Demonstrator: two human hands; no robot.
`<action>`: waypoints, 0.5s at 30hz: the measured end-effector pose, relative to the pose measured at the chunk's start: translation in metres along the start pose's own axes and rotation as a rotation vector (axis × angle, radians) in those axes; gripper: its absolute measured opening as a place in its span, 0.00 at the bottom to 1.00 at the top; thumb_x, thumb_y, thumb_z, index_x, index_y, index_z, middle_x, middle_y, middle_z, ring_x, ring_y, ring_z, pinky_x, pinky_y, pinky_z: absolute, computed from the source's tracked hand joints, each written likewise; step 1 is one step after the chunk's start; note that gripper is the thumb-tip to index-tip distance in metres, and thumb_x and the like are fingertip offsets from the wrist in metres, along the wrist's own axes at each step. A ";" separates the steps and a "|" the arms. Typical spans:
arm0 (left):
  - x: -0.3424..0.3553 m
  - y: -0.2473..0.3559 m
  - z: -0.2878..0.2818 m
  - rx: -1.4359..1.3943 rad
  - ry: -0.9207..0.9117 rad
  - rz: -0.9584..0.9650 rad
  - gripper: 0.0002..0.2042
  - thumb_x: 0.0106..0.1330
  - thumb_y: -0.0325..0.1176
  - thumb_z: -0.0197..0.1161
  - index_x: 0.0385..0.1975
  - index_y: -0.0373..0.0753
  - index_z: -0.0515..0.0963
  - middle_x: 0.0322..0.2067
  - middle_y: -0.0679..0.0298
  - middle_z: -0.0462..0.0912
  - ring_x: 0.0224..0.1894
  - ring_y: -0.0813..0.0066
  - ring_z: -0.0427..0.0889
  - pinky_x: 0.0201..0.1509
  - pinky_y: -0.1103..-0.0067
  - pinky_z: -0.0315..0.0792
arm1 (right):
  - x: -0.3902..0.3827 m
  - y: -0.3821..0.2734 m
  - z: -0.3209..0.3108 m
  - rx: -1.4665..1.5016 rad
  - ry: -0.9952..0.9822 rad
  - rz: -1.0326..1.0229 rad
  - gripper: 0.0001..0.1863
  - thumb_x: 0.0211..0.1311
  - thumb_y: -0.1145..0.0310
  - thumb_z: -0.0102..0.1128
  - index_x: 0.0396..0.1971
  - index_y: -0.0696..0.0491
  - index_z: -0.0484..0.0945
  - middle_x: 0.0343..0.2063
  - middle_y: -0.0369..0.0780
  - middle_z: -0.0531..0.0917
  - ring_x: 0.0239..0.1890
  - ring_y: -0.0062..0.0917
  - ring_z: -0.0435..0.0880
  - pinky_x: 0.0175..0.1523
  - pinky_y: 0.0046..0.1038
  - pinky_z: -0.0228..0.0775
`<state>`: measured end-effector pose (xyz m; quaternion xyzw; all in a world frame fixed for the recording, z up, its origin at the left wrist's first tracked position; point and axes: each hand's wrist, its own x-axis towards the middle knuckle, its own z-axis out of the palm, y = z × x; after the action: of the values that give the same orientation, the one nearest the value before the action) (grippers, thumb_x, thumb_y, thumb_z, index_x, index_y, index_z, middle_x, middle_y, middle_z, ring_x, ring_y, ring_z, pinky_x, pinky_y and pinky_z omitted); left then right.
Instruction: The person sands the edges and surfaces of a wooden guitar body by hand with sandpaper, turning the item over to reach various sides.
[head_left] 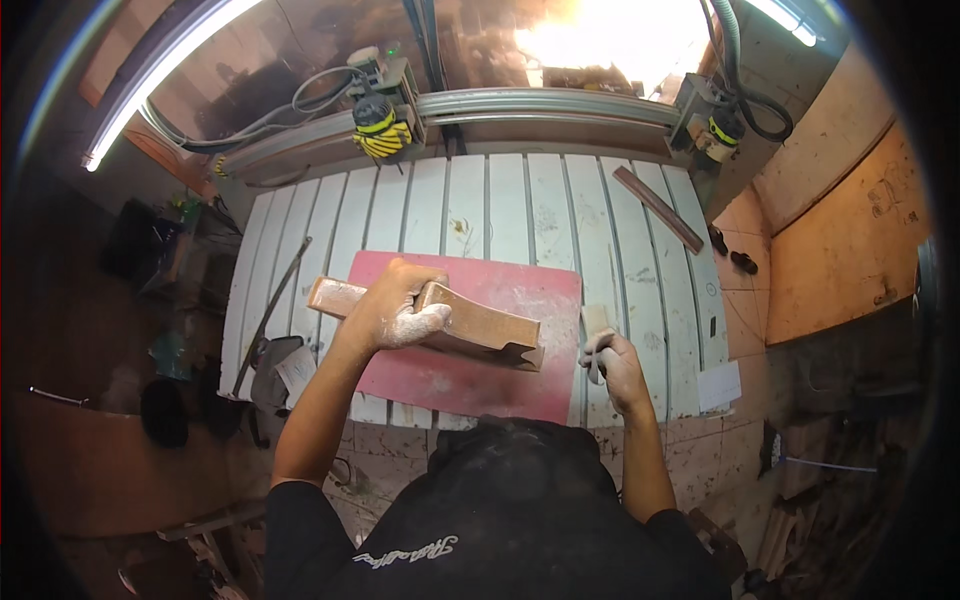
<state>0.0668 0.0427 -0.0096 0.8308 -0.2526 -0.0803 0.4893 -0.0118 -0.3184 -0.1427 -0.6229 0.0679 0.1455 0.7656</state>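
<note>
My left hand (402, 308), dusted white, is closed around a curved wooden piece (490, 324) with a notched right end. I hold it tilted over a pink mat (470, 392) on the slatted table. To the right of the mat, my right hand (620, 368) is closed, its fingers curled around a pale flat strip (596, 319) like folded sandpaper. The strip sticks out above the fingers, and a greyish end hangs below them. A gap separates the right hand from the wooden piece.
The white slatted table (500, 215) carries a dark wooden bar (657, 208) at back right, a thin dark rod (272, 317) at left and a paper sheet (719, 386) at right. Behind it runs a metal rail (550, 108) bearing two machine heads, the left with a striped yellow glove (383, 141).
</note>
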 end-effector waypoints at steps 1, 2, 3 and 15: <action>-0.001 -0.005 0.005 0.064 -0.020 0.022 0.14 0.49 0.40 0.63 0.19 0.34 0.71 0.14 0.56 0.68 0.18 0.60 0.68 0.26 0.68 0.66 | -0.001 -0.010 0.010 -0.036 -0.046 -0.045 0.05 0.70 0.74 0.54 0.33 0.58 0.76 0.33 0.35 0.78 0.37 0.21 0.76 0.50 0.25 0.72; 0.001 -0.007 0.010 0.127 -0.045 0.052 0.14 0.48 0.40 0.64 0.19 0.35 0.71 0.15 0.53 0.69 0.18 0.55 0.69 0.26 0.65 0.67 | -0.002 -0.017 0.015 -0.041 -0.037 -0.036 0.05 0.70 0.74 0.54 0.33 0.58 0.76 0.33 0.35 0.78 0.37 0.21 0.76 0.50 0.25 0.72; 0.002 -0.006 0.019 0.152 -0.043 0.007 0.15 0.47 0.41 0.64 0.19 0.35 0.71 0.16 0.48 0.70 0.20 0.45 0.71 0.28 0.61 0.68 | -0.002 -0.024 0.020 -0.190 -0.083 -0.067 0.06 0.72 0.71 0.56 0.35 0.58 0.77 0.34 0.35 0.79 0.37 0.21 0.77 0.50 0.25 0.72; -0.001 -0.021 0.034 0.147 -0.080 -0.028 0.18 0.49 0.47 0.64 0.17 0.39 0.69 0.15 0.52 0.70 0.21 0.44 0.73 0.27 0.59 0.66 | 0.022 -0.062 0.050 -0.810 -0.248 -0.310 0.12 0.62 0.71 0.72 0.40 0.60 0.80 0.38 0.44 0.81 0.41 0.35 0.83 0.49 0.32 0.75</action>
<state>0.0608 0.0254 -0.0450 0.8641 -0.2656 -0.1015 0.4154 0.0240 -0.2778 -0.0797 -0.8531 -0.1808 0.1176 0.4751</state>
